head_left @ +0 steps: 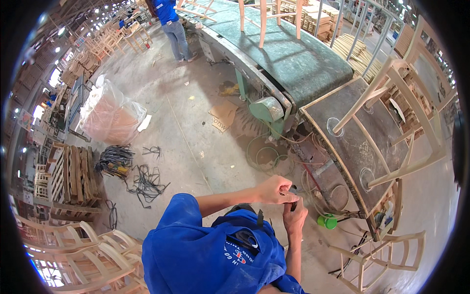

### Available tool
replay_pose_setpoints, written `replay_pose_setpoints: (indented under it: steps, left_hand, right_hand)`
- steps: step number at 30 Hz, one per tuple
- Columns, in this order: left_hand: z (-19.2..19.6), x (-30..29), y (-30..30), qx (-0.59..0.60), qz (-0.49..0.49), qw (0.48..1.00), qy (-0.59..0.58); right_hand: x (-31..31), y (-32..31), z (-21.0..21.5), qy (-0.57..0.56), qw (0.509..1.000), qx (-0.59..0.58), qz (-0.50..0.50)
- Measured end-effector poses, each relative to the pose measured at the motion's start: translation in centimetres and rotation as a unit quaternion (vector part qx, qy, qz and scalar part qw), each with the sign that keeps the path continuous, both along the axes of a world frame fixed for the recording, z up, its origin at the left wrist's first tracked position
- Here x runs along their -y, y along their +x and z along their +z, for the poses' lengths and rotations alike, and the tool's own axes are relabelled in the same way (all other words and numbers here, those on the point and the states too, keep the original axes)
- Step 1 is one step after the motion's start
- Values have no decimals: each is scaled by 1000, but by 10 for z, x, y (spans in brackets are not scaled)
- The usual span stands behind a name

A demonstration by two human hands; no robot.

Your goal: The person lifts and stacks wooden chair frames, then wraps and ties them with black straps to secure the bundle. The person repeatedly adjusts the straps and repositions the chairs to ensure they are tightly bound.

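My left hand [275,190] and my right hand [294,218] are close together in front of my chest, fingers curled. Between them is a small black object [293,206], mostly covered by the fingers; I cannot make out its kind. My right hand is wrapped round its lower part, and the left fingers pinch at its top. To the right of my hands, an unfinished wooden chair [387,122] lies tipped over on a dark-topped workbench [338,115], with its legs against the top. Rough white circles mark the bench around two leg ends.
A green conveyor belt [303,63] carrying chairs runs away from the bench. Hoses and a green container [327,221] lie below. Black straps [144,183], wooden pallets [73,179] and a plastic-wrapped bundle [110,112] stand left. Chair frames [93,255] are stacked lower left. A person [171,24] stands by the conveyor.
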State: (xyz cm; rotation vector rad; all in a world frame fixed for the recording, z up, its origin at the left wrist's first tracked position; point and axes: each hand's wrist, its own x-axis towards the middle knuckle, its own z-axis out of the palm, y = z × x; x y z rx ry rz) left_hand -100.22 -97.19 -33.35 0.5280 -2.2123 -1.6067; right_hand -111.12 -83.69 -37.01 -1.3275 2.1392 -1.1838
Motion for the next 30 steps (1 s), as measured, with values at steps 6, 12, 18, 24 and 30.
replay_pose_setpoints:
  steps: [6,12,18,24,30]
  left_hand:
    - [-12,5,7,21,-16,994,104]
    - [-46,3,13,22,-47,976,210]
    - [-15,4,16,8,-55,912,407]
    - [-11,-2,14,1,-41,950,311]
    - [-19,-36,17,9,45,997,62]
  right_hand:
    - [-2,17,3,-24,1000,14,0]
    - [-4,15,-9,39,998,35,-26]
    - [-13,16,4,32,997,37,-58]
    - [-21,28,0,-20,998,18,-64]
    - [-23,43,-7,-18,994,-14,-105]
